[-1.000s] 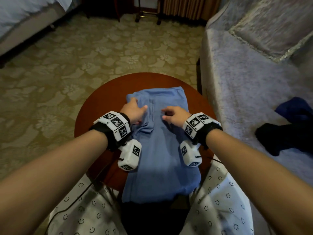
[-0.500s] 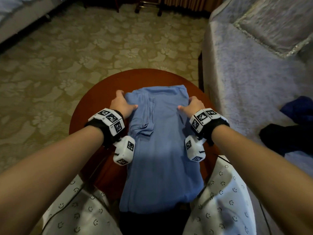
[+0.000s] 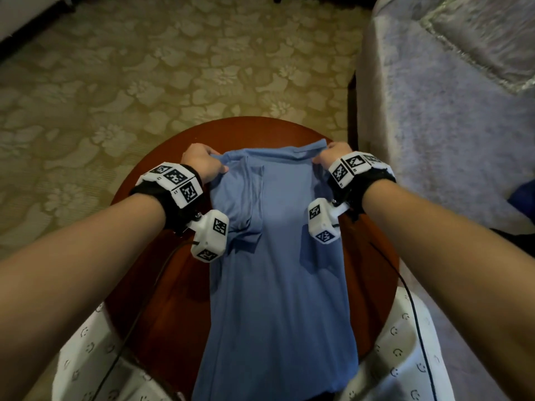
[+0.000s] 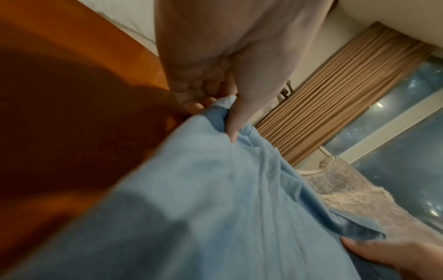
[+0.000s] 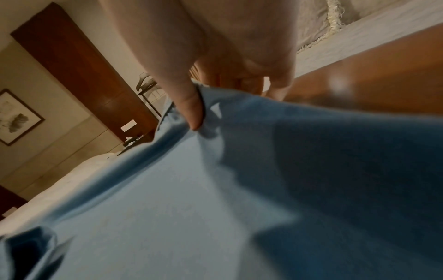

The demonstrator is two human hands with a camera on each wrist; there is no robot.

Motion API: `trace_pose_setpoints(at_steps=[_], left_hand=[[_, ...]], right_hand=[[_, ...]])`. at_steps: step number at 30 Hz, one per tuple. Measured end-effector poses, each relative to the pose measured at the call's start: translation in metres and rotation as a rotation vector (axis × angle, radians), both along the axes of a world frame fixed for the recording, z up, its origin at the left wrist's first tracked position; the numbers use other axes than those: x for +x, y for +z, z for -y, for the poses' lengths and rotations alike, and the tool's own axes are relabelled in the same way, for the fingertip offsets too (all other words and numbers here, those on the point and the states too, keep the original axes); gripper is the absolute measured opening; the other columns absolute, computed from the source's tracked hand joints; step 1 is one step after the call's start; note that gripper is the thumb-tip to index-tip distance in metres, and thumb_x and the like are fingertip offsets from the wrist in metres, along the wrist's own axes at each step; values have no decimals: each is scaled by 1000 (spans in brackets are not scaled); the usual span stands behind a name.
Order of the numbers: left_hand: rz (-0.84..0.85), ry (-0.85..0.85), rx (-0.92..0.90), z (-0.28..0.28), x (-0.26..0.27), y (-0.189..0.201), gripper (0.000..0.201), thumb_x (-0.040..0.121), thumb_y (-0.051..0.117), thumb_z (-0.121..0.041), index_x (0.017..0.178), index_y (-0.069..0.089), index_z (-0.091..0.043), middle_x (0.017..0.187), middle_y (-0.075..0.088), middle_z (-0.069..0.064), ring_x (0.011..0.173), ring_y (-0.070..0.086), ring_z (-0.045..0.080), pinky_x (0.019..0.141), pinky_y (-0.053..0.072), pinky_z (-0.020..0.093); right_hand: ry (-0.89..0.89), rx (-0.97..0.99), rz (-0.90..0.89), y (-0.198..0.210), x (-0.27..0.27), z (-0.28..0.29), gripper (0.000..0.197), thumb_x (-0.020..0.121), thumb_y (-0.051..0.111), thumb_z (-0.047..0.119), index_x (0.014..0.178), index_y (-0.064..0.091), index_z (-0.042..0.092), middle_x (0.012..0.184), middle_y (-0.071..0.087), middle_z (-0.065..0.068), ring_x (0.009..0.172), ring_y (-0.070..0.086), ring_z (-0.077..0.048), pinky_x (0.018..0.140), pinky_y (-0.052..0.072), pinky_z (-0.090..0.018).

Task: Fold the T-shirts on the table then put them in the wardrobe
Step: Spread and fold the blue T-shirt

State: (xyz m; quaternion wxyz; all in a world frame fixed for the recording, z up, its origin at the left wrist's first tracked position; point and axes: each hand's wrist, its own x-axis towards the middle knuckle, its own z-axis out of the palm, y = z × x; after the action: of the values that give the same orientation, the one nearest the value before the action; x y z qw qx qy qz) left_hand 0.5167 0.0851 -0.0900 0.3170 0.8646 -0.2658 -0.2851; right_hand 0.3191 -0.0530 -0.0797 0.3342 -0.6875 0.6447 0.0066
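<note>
The left hand (image 3: 202, 163) now pinches the far left corner of the blue T-shirt (image 3: 278, 285), no longer pressing flat. The right hand (image 3: 333, 153) pinches the far right corner. With the shirt lying lengthwise down the round table (image 3: 173, 285), draping off its near edge, both far corners are lifting, likely for the crosswise fold.

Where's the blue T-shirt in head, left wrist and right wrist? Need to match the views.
Head: blue T-shirt lies centre frame, running down the round table.
Left wrist: fills the lower middle; left hand pinches its top corner.
Right wrist: fills the lower half; right hand pinches its upper edge.
Shared landmark: the reddish-brown tabletop beside the shirt in every view.
</note>
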Motion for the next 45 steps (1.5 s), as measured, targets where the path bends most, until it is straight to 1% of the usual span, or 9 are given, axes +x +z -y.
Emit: trace_pose_setpoints(at_steps=[3, 7, 13, 17, 23, 30, 34, 40, 45], left_hand=[[42, 48, -77, 13, 13, 9, 29, 80, 73, -9, 108, 66, -6, 116, 64, 14, 109, 59, 26, 91, 48, 35], [113, 28, -227, 24, 29, 35, 33, 80, 71, -9, 113, 66, -4, 110, 65, 13, 100, 61, 23, 82, 48, 33], [123, -133, -374, 3, 27, 66, 29, 79, 71, 0, 68, 53, -21, 68, 52, -3, 61, 47, 1, 57, 37, 14], [167, -275, -394, -33, 10, 73, 17, 80, 69, 2, 79, 57, -11, 68, 52, -7, 53, 49, -11, 54, 35, 6], [316, -482, -393, -95, -20, 74, 18, 82, 64, 2, 81, 55, -15, 76, 53, -5, 67, 48, 3, 59, 36, 11], [647, -862, -249, -158, -45, 35, 15, 76, 67, 0, 84, 60, -11, 87, 55, 7, 82, 52, 30, 70, 39, 35], [640, -996, 62, -170, -54, 24, 16, 84, 64, -21, 99, 57, -18, 102, 53, 1, 97, 51, 21, 80, 42, 35], [606, -849, -86, -156, -74, 33, 28, 92, 59, -31, 116, 56, -17, 115, 54, 4, 110, 46, 23, 90, 38, 32], [647, -986, 12, -142, -89, 27, 44, 99, 43, -35, 141, 43, -21, 144, 40, 1, 132, 36, 22, 104, 35, 37]], right_hand=[[-83, -74, 246, 16, 10, 11, 8, 93, 53, 10, 89, 60, 11, 91, 60, -10, 96, 56, -21, 73, 42, -27], [-232, -166, 559, 40, 25, 24, 36, 87, 58, 2, 63, 40, 21, 68, 48, 3, 85, 49, -14, 44, 33, -14], [-145, -140, 761, 63, 16, 13, 34, 85, 47, -8, 107, 62, 13, 77, 56, 1, 72, 52, -11, 51, 38, -12], [-118, -79, 845, 61, -9, -12, 33, 83, 43, -13, 88, 62, 13, 71, 57, 0, 65, 51, -8, 58, 41, -19], [11, 31, 1057, 46, -59, -65, 16, 74, 46, -8, 75, 53, 7, 49, 62, 11, 49, 57, 3, 52, 45, -11], [393, -66, 495, 14, -114, -124, 41, 75, 49, -26, 63, 54, 13, 59, 53, -2, 49, 47, 7, 55, 38, -18], [589, 74, 150, 12, -119, -130, 32, 80, 72, 5, 107, 59, 14, 97, 58, -4, 93, 56, -15, 86, 43, -30], [852, -133, -22, 20, -90, -149, 56, 78, 75, 35, 127, 49, 27, 101, 55, -1, 97, 52, -18, 87, 45, -41], [887, -114, -24, 18, -83, -156, 18, 82, 65, 9, 78, 57, 24, 68, 49, 10, 69, 49, -14, 65, 40, -24]])
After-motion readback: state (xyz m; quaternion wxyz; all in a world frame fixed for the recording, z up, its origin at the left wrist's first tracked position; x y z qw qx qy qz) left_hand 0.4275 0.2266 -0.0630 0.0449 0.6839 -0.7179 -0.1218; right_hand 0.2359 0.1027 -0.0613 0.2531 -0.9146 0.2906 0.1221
